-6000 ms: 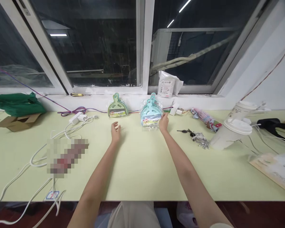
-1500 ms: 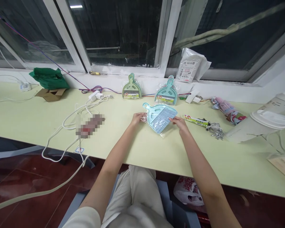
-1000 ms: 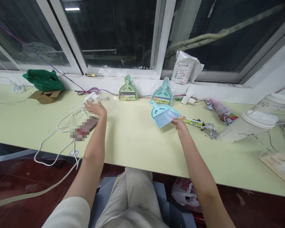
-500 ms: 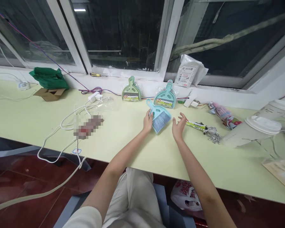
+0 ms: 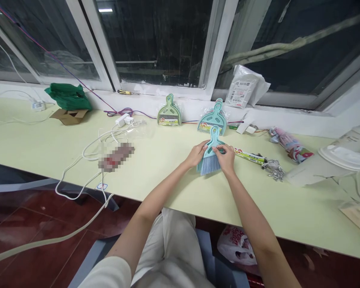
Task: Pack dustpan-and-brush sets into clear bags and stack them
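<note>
A light blue hand brush (image 5: 210,163) with blue-grey bristles is held over the table, handle up and bristles towards me. The edge of a matching dustpan (image 5: 199,165) shows behind it. My left hand (image 5: 197,154) grips the left side of this set, its fingertips partly hidden. From the right, my right hand (image 5: 227,158) pinches the brush's body with thumb and finger. Just behind stand wrapped blue brush and dustpan sets (image 5: 218,116), leaning on the wall, with a wrapped green set (image 5: 169,114) to their left.
Right of my hands lie a yellow-green label strip (image 5: 249,156) and small silvery trinkets (image 5: 273,170). Farther right are lidded paper cups (image 5: 332,164) and a pink wrapped bundle (image 5: 289,145). White cables (image 5: 85,150), a cardboard box (image 5: 69,116) and green cloth (image 5: 68,97) lie left.
My right hand has come in from the right and now pinches the brush. The set has turned more upright and moved slightly right. The camera view has shifted a little.
</note>
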Demonstrator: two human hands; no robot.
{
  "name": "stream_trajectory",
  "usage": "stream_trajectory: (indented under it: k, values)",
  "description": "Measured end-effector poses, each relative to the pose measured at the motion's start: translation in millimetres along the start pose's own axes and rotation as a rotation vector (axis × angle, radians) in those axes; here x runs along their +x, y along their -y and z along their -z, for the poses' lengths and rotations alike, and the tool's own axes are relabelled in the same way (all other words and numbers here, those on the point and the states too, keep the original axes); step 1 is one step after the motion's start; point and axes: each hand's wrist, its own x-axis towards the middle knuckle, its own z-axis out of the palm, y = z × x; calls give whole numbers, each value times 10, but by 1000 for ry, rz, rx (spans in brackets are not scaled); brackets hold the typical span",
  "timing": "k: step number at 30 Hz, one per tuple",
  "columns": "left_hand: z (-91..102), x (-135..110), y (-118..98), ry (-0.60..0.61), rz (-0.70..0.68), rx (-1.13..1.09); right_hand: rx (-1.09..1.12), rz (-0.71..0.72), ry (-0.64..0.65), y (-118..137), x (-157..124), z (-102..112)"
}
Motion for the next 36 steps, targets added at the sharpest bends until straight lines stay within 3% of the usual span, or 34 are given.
stream_trajectory:
  k: [7,11,14,16,17,20,22,24,27,33,36]
  values:
    - [63,34,-53,58,29,-24,28,-55,18,41,-2,-14]
    - [170,59,48,39,68,-60,215,-156,16,38,64,-8]
    - [425,43,269,-228,191,-87,426,-304,-78,-96,205,147]
    - [656,5,447,-461,273,-41,469,-314,-110,-241,299,279]
    - [770,-21,533,-508,337,21,454,-303,-81,-314,330,327]
    - [1032,-104,753,-449,608,246,209,-300,100,-455,325,324]
    - [1117,-153,855,-377,698,397,-85,-296,249,-454,255,208]
    - [1143,-189,918,-341,679,538,-372,-258,363,-397,174,60]
    - [1131,-213,950,-327,645,684,-623,-207,421,-300,107,-104]
    - [1142,-202,934,-388,671,793,-827,-139,445,-246,193,-194]
    - [1193,-184,925,-324,675,828,-890,-110,490,-213,264,-232]
